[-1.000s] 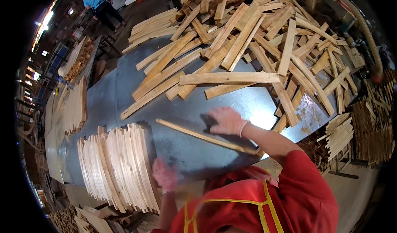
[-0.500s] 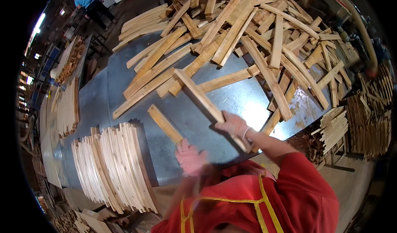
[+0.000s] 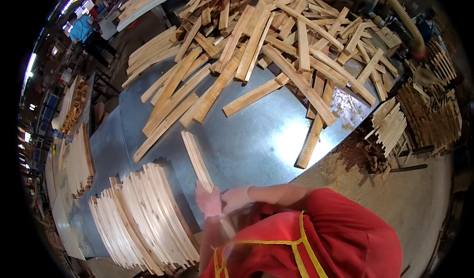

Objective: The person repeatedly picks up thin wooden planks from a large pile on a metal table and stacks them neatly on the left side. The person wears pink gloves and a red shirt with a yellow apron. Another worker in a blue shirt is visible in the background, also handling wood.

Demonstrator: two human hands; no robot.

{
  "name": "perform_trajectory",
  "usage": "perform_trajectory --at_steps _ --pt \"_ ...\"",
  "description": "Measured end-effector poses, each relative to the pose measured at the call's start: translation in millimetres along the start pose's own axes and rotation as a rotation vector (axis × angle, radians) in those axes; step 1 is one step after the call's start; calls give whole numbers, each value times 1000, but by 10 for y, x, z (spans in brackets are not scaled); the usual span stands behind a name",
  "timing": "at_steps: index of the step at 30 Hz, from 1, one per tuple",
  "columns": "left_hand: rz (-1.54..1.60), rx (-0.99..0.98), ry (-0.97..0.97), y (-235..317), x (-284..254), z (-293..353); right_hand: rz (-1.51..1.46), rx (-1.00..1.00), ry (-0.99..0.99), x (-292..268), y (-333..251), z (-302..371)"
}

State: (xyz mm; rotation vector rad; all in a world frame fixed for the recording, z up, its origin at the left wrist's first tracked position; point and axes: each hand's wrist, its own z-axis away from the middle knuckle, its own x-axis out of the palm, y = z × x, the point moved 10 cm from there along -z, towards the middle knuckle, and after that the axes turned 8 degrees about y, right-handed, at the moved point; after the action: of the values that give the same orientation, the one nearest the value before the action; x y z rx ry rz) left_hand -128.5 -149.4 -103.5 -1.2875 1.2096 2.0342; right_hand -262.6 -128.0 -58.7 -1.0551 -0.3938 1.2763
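Observation:
My left hand (image 3: 208, 199), in a pale pinkish glove, is closed round two wooden strips (image 3: 196, 155) lying side by side at the table's near edge. Their far ends point away over the metal tabletop, and their near ends reach back against my red apron. My right hand (image 3: 237, 199), gloved alike, meets the same strips just beside the left; its fingertips are partly hidden, but it looks closed on them. Left of my hands lies a neat row of pale strips (image 3: 148, 214), set edge to edge.
A big loose heap of wooden strips (image 3: 296, 46) covers the table's far side. The metal tabletop (image 3: 237, 145) runs left to a smaller row of strips (image 3: 79, 162). Stacked wood (image 3: 427, 112) stands at the right beside a hose (image 3: 402, 9). A person in blue (image 3: 86, 34) stands far left.
My right hand has moved left and nearer to me, bringing its strip beside the one in my left hand. The view has shifted a little to the right.

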Motion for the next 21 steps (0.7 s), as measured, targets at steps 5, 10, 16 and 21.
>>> perform_trajectory --at_steps 5,10,16,21 --pt "78 335 373 -884 -209 117 68 102 742 -1648 980 650" --pt "-795 145 327 -1181 -836 -18 599 591 1500 -3022 2358 2649" --pt "-393 313 347 -307 -110 -163 230 482 1584 -2619 2880 2750" --pt "-400 165 357 -363 311 -246 -371 322 1627 -1851 3151 2599"
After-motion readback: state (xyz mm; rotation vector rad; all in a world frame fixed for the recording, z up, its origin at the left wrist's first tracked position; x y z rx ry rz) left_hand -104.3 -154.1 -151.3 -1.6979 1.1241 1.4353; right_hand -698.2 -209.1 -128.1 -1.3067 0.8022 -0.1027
